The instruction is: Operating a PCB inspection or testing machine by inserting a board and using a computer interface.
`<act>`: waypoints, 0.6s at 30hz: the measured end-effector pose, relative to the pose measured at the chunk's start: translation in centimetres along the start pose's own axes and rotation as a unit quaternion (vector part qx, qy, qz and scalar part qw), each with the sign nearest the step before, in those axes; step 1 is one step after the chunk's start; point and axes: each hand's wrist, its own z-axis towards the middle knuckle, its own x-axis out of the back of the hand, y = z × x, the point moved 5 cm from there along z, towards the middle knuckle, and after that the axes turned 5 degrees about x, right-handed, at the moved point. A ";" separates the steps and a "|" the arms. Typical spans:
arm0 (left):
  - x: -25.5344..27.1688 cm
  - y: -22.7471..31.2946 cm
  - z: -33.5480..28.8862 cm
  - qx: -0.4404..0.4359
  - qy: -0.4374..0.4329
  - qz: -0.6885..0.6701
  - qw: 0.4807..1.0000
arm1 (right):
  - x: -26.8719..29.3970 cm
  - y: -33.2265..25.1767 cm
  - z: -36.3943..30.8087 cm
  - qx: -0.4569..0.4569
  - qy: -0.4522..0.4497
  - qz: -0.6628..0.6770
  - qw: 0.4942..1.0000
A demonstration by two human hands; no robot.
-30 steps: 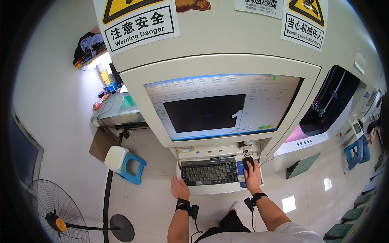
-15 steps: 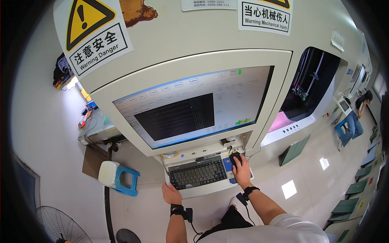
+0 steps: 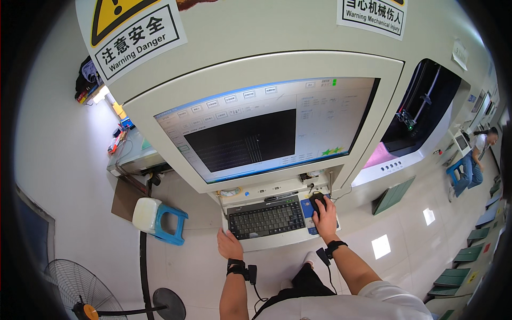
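Observation:
My right hand (image 3: 326, 217) rests over a black computer mouse (image 3: 318, 199), fingers curved round it on a blue pad (image 3: 308, 209). Its lower fingers are partly hidden by the hand. At the left front corner of the pull-out keyboard tray (image 3: 277, 241), my left hand (image 3: 230, 245) is closed on the edge, beside a black keyboard (image 3: 266, 219). Behind the keyboard lies a dark pen (image 3: 281, 197). Above, a monitor (image 3: 336, 117) set in a cream machine shows a black plot window with pale lines.
Right of the monitor, the machine has a dark opening (image 3: 421, 106) with a mechanism inside. A green panel (image 3: 393, 196) leans below it. To the left stand a blue and white stool (image 3: 172, 224) and a floor fan (image 3: 80, 293). A seated person (image 3: 472, 165) is farther right.
The view has tilted down, so the machine sits higher and more of the fan shows. The plot's lines have changed. The distant person's head and arm have moved. Both hands keep their places.

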 end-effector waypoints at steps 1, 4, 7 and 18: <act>0.0 -0.1 0.0 -0.004 0.004 0.003 1.000 | 0.0 -0.1 0.1 0.006 0.003 0.006 1.000; -0.1 -0.4 0.1 -0.010 0.013 0.005 1.000 | -0.2 -0.2 0.1 0.010 0.006 0.010 1.000; -0.1 -0.4 0.1 -0.011 0.016 0.004 1.000 | -0.2 -0.2 0.2 0.010 0.007 0.010 1.000; -0.5 -0.9 0.0 -0.011 0.013 -0.003 1.000 | -0.3 0.1 -0.1 0.008 0.014 -0.002 1.000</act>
